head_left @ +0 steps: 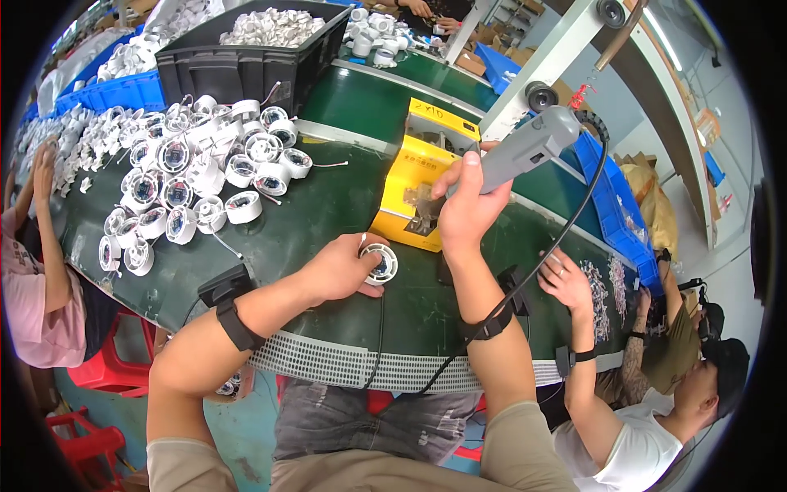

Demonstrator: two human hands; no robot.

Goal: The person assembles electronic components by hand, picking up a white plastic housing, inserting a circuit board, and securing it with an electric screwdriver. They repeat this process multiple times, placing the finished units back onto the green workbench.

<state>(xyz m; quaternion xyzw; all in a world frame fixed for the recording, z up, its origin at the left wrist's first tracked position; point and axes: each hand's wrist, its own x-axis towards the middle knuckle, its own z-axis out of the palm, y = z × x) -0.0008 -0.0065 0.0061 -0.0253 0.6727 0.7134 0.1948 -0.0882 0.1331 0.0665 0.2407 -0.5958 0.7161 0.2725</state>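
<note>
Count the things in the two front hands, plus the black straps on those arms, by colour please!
Grey: 1, the tool in the right hand
White: 1, the round part in the left hand
Black: 2, the left strap and the right strap
Total: 4

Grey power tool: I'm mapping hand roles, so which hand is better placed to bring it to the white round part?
Probably the right hand: it has the grey power tool in its grip, while the left hand is occupied holding the white round part.
</note>
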